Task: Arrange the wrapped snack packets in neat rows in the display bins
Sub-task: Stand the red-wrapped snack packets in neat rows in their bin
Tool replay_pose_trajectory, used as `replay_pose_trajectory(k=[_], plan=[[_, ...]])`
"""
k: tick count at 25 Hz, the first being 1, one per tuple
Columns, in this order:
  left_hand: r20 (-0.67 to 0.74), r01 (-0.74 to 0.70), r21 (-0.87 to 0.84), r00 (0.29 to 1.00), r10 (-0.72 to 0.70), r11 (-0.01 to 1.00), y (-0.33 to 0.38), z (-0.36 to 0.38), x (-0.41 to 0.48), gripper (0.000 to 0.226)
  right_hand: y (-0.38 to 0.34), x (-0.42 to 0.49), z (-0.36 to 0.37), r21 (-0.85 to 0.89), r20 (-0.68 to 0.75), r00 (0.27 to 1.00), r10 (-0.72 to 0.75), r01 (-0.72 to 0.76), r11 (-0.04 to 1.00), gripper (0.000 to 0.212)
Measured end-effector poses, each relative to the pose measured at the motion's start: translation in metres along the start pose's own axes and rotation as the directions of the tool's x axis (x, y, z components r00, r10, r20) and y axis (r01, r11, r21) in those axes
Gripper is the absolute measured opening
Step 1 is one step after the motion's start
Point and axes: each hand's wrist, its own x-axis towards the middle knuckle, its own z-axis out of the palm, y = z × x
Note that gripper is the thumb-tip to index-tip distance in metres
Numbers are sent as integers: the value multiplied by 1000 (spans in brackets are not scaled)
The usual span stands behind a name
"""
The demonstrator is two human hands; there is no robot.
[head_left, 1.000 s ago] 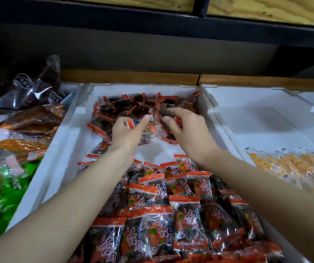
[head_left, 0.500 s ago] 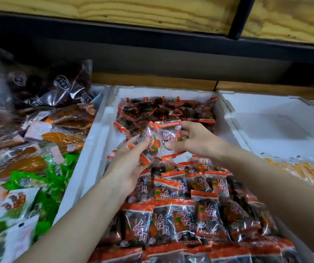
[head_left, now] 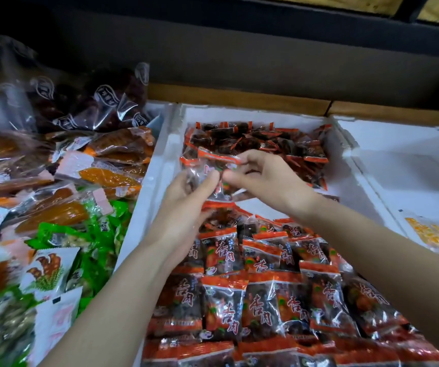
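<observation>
Roughly half done: neat rows [head_left: 266, 300] at the near edge of the foam bin [head_left: 157, 165], loose heap [head_left: 266, 147] at its far edge, one snack packet [head_left: 210, 168] pinched mid-bin between left hand [head_left: 183, 207] and right hand [head_left: 266, 178].

In the middle bin [head_left: 160, 165] a bare strip at 3 o'clock parts the loose heap [head_left: 279, 147] at 12 from the packed rows [head_left: 266, 300] at 6. The right bin [head_left: 398, 165], 2 o'clock, lies mostly bare under a dark shelf [head_left: 239, 56].
</observation>
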Motion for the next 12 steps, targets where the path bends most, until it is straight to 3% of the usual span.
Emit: replay_pose_trajectory(k=[2, 3, 5, 6, 7, 9, 12], plan=[[-136, -102, 12, 985, 103, 995, 6, -11, 0, 29, 13, 11, 0, -92, -62, 998, 14, -20, 996, 22], [-197, -140, 34, 970, 144, 990, 9, -16, 1, 22, 23, 17, -2, -264, -61, 997, 49, -64, 963, 28], [-276, -198, 55, 939, 205, 979, 12, -27, 4, 16, 46, 25, 3, -593, 27, 975, 219, -161, 789, 43], [-299, -216, 52, 928, 221, 975, 12, -30, 5, 16, 57, 26, 7, -661, 60, 952, 299, -187, 727, 48], [-313, -223, 50, 922, 228, 973, 13, -32, 5, 18, 62, 29, 11, -670, 79, 941, 328, -193, 717, 48], [-311, -231, 87, 918, 246, 969, 12, -34, 7, 21, 64, 35, 14, -563, 65, 950, 304, -217, 798, 36], [-276, -219, 109, 930, 241, 970, 10, -33, 7, 8, 58, 45, 15, -472, 37, 977, 211, -169, 866, 16]])
